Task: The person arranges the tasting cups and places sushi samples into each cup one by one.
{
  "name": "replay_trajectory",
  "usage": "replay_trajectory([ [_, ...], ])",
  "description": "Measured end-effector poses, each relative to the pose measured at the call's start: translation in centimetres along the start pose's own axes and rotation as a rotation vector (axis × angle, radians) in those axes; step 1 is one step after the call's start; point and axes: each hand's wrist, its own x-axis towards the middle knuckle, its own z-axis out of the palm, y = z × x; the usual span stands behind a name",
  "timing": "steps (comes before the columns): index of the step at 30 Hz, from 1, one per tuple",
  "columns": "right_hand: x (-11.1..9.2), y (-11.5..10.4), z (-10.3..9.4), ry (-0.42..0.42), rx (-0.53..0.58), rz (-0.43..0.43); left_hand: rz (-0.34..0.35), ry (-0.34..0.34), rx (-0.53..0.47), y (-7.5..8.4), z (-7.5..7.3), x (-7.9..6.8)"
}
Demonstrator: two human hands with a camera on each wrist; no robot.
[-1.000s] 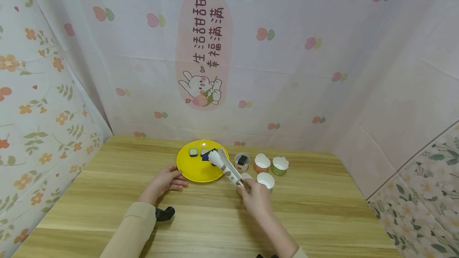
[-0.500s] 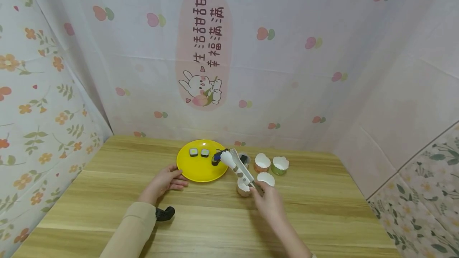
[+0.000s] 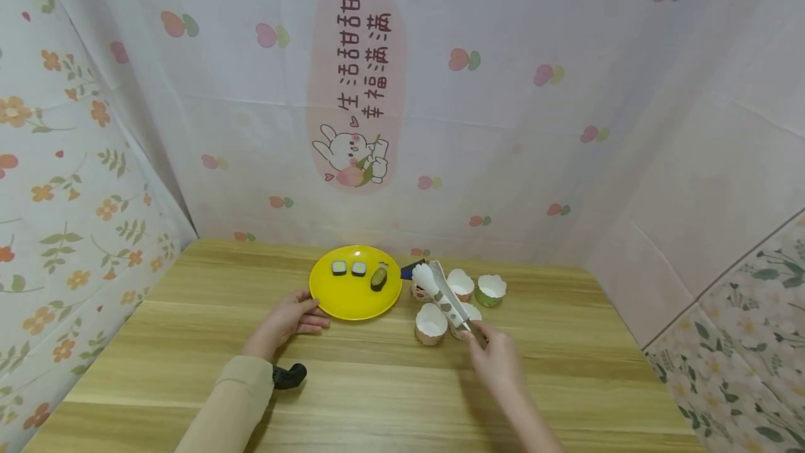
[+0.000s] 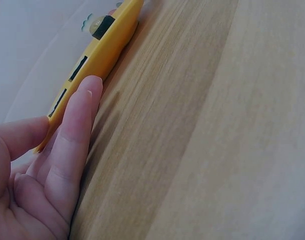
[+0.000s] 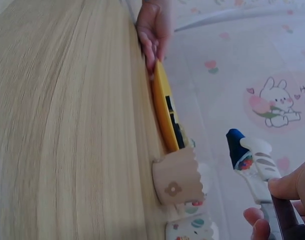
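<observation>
My left hand (image 3: 292, 317) pinches the near left rim of a yellow plate (image 3: 346, 303), thumb on the edge and fingers beneath, as the left wrist view shows. On the plate sit two small rolls of toy sushi (image 3: 339, 268) and an oval sushi piece with a dark band (image 3: 379, 277). My right hand (image 3: 499, 362) grips white paw-tipped tongs (image 3: 448, 299). Between their tips is a dark blue cone-shaped hand roll (image 5: 236, 148) with a colourful filling. In the head view the tongs hang over the paper cups, right of the plate.
Several frilled paper cups stand right of the plate, among them a tan cup (image 3: 430, 326) in front and a green cup (image 3: 491, 290) at the far right. The tongs partly cover others. A printed curtain (image 3: 503, 159) hangs behind the wooden table (image 3: 365, 383).
My right hand has moved right with the tongs, carrying the hand roll from above the plate to beside it, over the cups. The left hand stays at the rim.
</observation>
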Motion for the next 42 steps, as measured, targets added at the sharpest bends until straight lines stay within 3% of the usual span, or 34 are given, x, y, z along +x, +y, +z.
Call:
replay_trajectory([
  [6, 0.1, 1.0, -0.9, 0.013, -0.015, 0.031, -0.029, 0.038, 0.004, -0.2, 0.1, 0.2],
  [20, 0.0, 2.9, -2.6, 0.025, -0.132, 0.040, -0.013, 0.019, -0.007, -0.2, 0.0, 0.2],
  [33, -0.1, 5.2, -3.7, 0.097, -0.214, -0.062, -0.007, 0.011, -0.002, -0.1, 0.0, 0.1],
  [42, 0.0, 6.1, -4.1, 0.099, -0.263, -0.077, -0.021, 0.032, 0.003, 0.0, 0.1, 0.1],
])
